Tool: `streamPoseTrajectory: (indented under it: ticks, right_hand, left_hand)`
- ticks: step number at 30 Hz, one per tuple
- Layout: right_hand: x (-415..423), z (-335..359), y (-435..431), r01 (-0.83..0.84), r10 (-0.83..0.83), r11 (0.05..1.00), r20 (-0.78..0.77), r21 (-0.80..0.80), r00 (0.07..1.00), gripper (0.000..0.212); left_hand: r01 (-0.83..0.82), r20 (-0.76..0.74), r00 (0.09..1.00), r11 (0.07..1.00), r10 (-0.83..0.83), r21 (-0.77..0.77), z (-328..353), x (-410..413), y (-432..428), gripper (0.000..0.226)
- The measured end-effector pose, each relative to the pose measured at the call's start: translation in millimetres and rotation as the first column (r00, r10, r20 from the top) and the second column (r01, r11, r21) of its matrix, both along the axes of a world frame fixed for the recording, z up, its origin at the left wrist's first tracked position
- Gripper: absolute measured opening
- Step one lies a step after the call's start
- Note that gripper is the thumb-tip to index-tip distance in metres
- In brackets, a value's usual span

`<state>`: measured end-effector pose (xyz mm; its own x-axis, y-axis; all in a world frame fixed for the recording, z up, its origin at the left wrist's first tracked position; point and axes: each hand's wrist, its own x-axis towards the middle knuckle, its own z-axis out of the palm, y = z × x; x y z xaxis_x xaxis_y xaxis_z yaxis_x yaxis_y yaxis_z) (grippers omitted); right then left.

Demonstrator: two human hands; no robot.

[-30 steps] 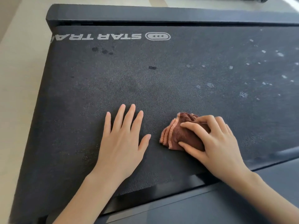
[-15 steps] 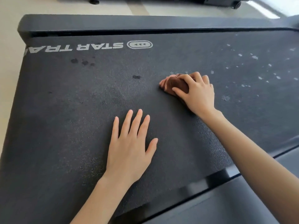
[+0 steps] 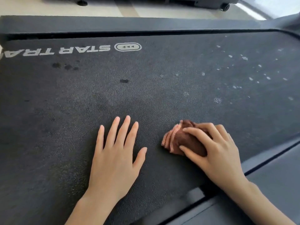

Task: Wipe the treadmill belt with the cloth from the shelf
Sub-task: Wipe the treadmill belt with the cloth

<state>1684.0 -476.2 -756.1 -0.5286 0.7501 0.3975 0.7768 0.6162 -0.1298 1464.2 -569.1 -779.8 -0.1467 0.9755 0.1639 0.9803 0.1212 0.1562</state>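
floor (image 3: 162, 10): pale beige | dark equipment base (image 3: 186, 1) beyond | daylight top-right

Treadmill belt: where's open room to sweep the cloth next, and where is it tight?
The treadmill belt lies bare left of the left hand, out to its left edge. The far band between the hands and the STAR TRA lettering is also open, holding only dark spots. The far right carries white specks. It is tight between the left hand and the right hand on the cloth.

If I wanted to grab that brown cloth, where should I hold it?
Hold the brown cloth from above, over its bunched middle, as the right hand does now with fingers across the top and thumb at the near edge. It lies crumpled flat on the treadmill belt, so no side stands up to pinch.
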Motion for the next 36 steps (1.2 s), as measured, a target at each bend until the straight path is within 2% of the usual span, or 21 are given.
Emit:
streamPoseTrajectory:
  ticks: [6, 13, 20, 27, 30, 36]
  right_hand:
    - [-35.0, -5.6, 72.9, 0.085, -0.085, 0.996, -0.034, 0.002, 0.996, 0.046]
    - [-64.1, -1.7, 130.5, 0.207, -0.205, 0.978, 0.044, -0.038, 0.978, 0.047]
    - [-52.0, -0.7, 92.7, 0.203, -0.200, 0.979, 0.064, -0.034, 0.978, 0.046]
    - [-9.3, -0.1, -1.5, 0.166, -0.166, 0.986, 0.002, -0.012, 0.986, 0.049]
    - [4.2, 1.7, -34.6, 0.149, -0.148, 0.989, 0.042, -0.010, 0.988, 0.046]
    - [1.3, 4.2, -36.7, 0.167, -0.165, 0.986, 0.095, -0.011, 0.982, 0.048]
  left_hand:
    - [-0.005, -0.020, 1.000, 1.000, 0.005, -0.021, 1.0, -0.7, -0.5, 0.064]
    - [-0.011, -0.022, 1.000, 1.000, 0.011, -0.006, -0.7, -1.2, -0.8, 0.064]
    - [-0.018, 0.009, 1.000, 1.000, 0.018, 0.005, -0.3, 0.0, -1.6, 0.065]
    - [-0.020, 0.038, 0.999, 1.000, 0.019, 0.017, -2.3, 0.7, -0.2, 0.066]
    - [-0.015, 0.047, 0.999, 0.999, 0.014, 0.032, -2.0, 0.4, 0.3, 0.067]
    - [0.002, 0.054, 0.999, 0.999, -0.004, 0.045, -1.6, -0.4, 0.9, 0.067]
